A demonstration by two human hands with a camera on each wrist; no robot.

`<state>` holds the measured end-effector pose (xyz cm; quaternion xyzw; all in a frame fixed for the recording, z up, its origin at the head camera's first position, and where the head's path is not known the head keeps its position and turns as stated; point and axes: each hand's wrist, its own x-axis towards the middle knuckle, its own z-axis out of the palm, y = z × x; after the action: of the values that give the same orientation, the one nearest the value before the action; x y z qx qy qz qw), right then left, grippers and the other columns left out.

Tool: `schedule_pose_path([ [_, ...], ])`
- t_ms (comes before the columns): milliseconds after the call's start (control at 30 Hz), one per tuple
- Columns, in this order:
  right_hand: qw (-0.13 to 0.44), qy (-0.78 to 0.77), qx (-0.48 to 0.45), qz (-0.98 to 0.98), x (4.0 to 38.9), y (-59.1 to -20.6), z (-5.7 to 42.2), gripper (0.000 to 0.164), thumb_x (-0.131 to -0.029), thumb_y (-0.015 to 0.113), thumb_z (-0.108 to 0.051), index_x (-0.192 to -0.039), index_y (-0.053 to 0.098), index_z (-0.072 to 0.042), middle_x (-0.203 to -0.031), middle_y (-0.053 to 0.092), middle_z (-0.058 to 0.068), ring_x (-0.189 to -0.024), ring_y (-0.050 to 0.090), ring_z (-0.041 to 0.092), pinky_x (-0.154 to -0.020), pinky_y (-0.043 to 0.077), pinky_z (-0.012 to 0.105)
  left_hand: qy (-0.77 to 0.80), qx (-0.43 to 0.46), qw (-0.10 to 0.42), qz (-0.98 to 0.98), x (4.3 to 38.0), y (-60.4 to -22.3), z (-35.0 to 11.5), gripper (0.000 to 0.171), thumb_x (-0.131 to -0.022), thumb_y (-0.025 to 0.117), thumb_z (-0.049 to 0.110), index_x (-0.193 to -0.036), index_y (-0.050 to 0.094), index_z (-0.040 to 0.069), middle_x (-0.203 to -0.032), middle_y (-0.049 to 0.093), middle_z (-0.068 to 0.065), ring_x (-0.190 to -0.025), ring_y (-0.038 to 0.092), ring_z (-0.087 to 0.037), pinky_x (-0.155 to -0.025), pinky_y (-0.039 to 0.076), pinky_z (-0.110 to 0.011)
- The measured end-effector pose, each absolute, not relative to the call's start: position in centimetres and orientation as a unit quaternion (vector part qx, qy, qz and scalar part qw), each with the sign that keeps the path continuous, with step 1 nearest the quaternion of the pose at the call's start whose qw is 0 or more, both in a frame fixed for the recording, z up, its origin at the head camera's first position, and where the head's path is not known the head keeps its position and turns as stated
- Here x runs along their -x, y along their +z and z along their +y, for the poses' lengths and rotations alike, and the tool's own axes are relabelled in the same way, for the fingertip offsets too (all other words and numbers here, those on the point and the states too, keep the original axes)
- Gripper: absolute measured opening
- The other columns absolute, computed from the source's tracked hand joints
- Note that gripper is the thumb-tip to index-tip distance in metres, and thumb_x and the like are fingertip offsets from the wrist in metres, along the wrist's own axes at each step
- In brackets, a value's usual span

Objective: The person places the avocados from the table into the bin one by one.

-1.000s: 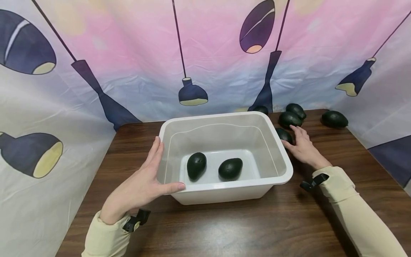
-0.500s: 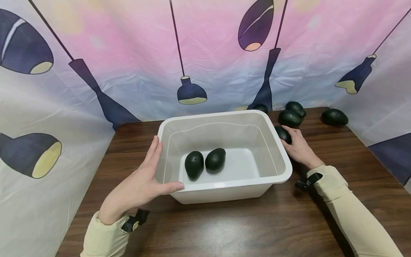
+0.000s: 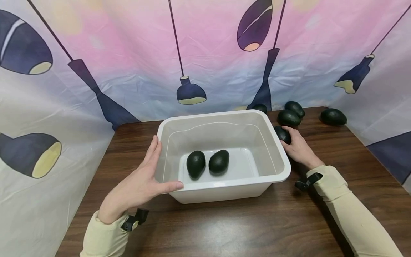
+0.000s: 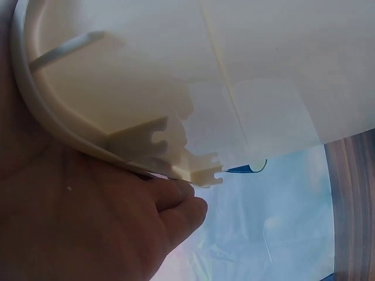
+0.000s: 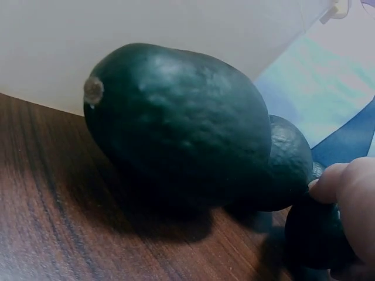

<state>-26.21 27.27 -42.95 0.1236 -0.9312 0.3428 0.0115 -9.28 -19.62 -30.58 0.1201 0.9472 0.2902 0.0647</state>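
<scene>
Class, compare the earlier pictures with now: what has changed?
The right-hand avocado in the white tub has moved left, closer to its neighbour, and turned. The right hand has shifted left and now grips the avocado just outside the tub. The left hand stays at the tub's near-left corner, and the avocados farther back lie as before.

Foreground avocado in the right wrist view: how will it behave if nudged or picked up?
The avocado will likely roll or rock if nudged, given its rounded, egg-like shape. Probably firm when lifted: its outline shows no sag or dents. Could be slightly slippery, judging by the sheen, though its bumpy skin may help grip.
</scene>
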Motion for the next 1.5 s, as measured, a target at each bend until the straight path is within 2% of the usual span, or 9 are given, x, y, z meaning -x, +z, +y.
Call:
schedule_pose_path([
  [267, 0.031, 0.345, -0.107, -0.932, 25.8, -42.9, 27.4, 0.066, -0.100, 0.054, -0.030, -0.148, 0.028, 0.005, -0.138, 0.033, 0.036, -0.120, 0.039, 0.050, -0.094, 0.034, 0.063, 0.299, -0.122, 0.063, 0.944, 9.3, -30.6, -19.6, 0.124, -0.077, 0.072, 0.064, -0.154, -0.015, 0.019, -0.157, -0.025, 0.007, -0.145, 0.013, -0.035, -0.107, 0.030, -0.055],
  [500, 0.058, 0.359, -0.090, -0.927, 25.2, -41.4, 27.9, 0.074, -0.098, 0.055, -0.043, -0.151, 0.027, 0.000, -0.144, 0.030, 0.034, -0.126, 0.036, 0.051, -0.094, 0.034, 0.065, 0.298, -0.123, 0.061, 0.945, 9.3, -30.6, -19.6, 0.125, -0.076, 0.072, 0.064, -0.154, -0.015, 0.019, -0.157, -0.025, 0.006, -0.145, 0.012, -0.034, -0.108, 0.029, -0.054],
  [700, 0.105, 0.394, -0.083, -0.909, 24.2, -39.3, 27.9, 0.074, -0.094, 0.061, -0.044, -0.151, 0.032, -0.008, -0.143, 0.035, 0.027, -0.119, 0.044, 0.044, -0.090, 0.040, 0.059, 0.296, -0.123, 0.062, 0.945, 9.3, -30.6, -19.6, 0.124, -0.077, 0.071, 0.064, -0.154, -0.015, 0.019, -0.157, -0.025, 0.006, -0.145, 0.012, -0.035, -0.107, 0.030, -0.054],
  [767, 0.123, 0.403, -0.087, -0.903, 23.8, -38.3, 27.7, 0.072, -0.093, 0.064, -0.042, -0.151, 0.035, -0.010, -0.141, 0.039, 0.024, -0.117, 0.047, 0.041, -0.089, 0.041, 0.053, 0.297, -0.122, 0.062, 0.945, 9.3, -30.5, -19.6, 0.125, -0.077, 0.071, 0.064, -0.154, -0.015, 0.019, -0.157, -0.025, 0.006, -0.145, 0.011, -0.035, -0.107, 0.030, -0.054],
  [900, 0.163, 0.409, -0.103, -0.892, 22.9, -36.3, 27.4, 0.067, -0.092, 0.068, -0.036, -0.149, 0.040, -0.017, -0.138, 0.045, 0.017, -0.112, 0.049, 0.031, -0.087, 0.040, 0.031, 0.294, -0.119, 0.062, 0.946, 9.2, -30.5, -19.5, 0.125, -0.076, 0.071, 0.065, -0.154, -0.015, 0.019, -0.157, -0.025, 0.006, -0.145, 0.010, -0.034, -0.108, 0.029, -0.055],
  [1000, 0.195, 0.417, -0.118, -0.880, 22.2, -34.9, 27.1, 0.064, -0.090, 0.071, -0.030, -0.147, 0.044, -0.022, -0.136, 0.048, 0.012, -0.110, 0.049, 0.020, -0.085, 0.037, 0.019, 0.293, -0.120, 0.062, 0.947, 9.3, -30.6, -19.5, 0.125, -0.076, 0.071, 0.065, -0.154, -0.015, 0.019, -0.157, -0.025, 0.006, -0.146, 0.009, -0.034, -0.108, 0.028, -0.055],
  [1133, 0.228, 0.427, -0.137, -0.864, 21.2, -33.3, 26.4, 0.063, -0.087, 0.075, -0.024, -0.144, 0.049, -0.026, -0.134, 0.051, 0.006, -0.108, 0.048, 0.006, -0.087, 0.037, 0.018, 0.294, -0.120, 0.061, 0.946, 9.3, -30.5, -19.5, 0.125, -0.076, 0.071, 0.065, -0.154, -0.015, 0.019, -0.157, -0.025, 0.006, -0.146, 0.008, -0.033, -0.108, 0.028, -0.055],
  [1267, 0.250, 0.436, -0.162, -0.849, 20.2, -31.9, 25.3, 0.066, -0.083, 0.078, -0.013, -0.142, 0.052, -0.026, -0.134, 0.053, 0.004, -0.107, 0.049, 0.002, -0.087, 0.037, 0.017, 0.292, -0.118, 0.061, 0.947, 9.3, -30.5, -19.5, 0.125, -0.076, 0.071, 0.066, -0.154, -0.015, 0.019, -0.157, -0.025, 0.006, -0.146, 0.007, -0.033, -0.108, 0.027, -0.055],
  [1500, 0.283, 0.427, -0.239, -0.825, 17.2, -28.9, 22.3, 0.068, -0.074, 0.078, 0.008, -0.137, 0.056, -0.006, -0.125, 0.056, 0.014, -0.104, 0.050, 0.003, -0.086, 0.038, 0.016, 0.298, -0.118, 0.061, 0.945, 9.1, -30.4, -19.4, 0.125, -0.076, 0.071, 0.065, -0.154, -0.015, 0.019, -0.158, -0.024, 0.006, -0.145, 0.011, -0.034, -0.108, 0.029, -0.054],
])
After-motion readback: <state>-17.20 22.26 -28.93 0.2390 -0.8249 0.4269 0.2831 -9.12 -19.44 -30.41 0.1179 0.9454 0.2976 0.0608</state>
